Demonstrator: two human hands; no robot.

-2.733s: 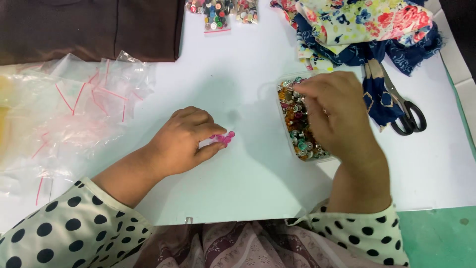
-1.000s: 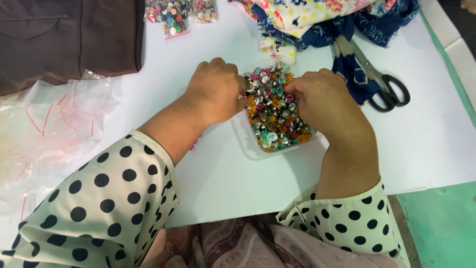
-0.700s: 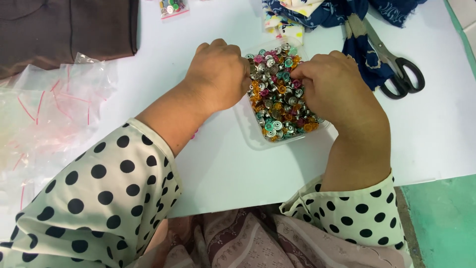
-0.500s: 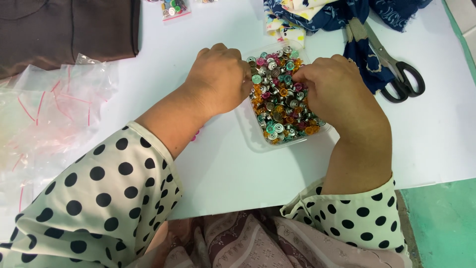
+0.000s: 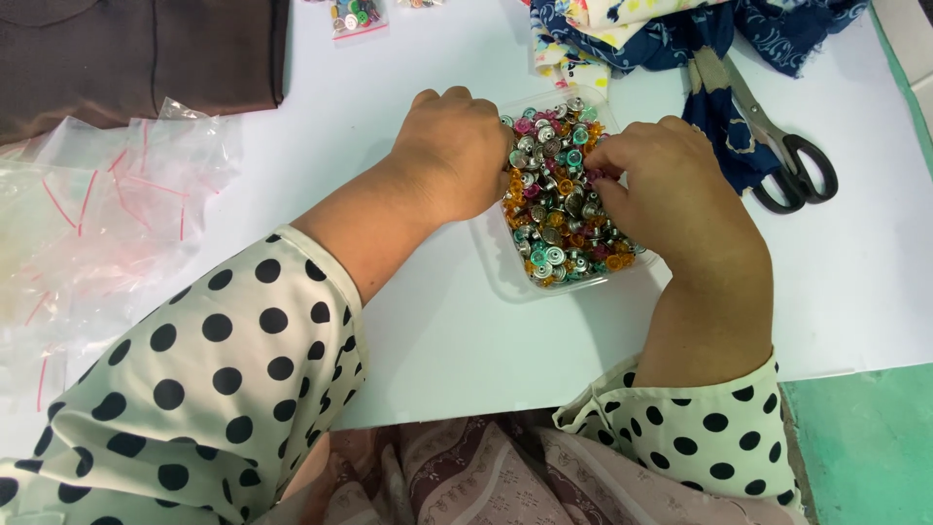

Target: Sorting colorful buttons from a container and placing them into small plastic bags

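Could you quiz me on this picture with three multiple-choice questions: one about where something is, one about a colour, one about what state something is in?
1. Where do the scissors lie?
A. right of the clear tray
B. on the pile of clear bags
C. inside the tray

2. What colour are the scissors' handles?
A. red
B. black
C. yellow

3. How full is the clear tray?
A. empty
B. holds one piece
C. heaped with small metal buttons

Answers: 1 A, they lie on the white table past the right hand. 2 B, both loops are black. 3 C, silver, orange, pink and teal pieces fill it between the right hand and the left hand.
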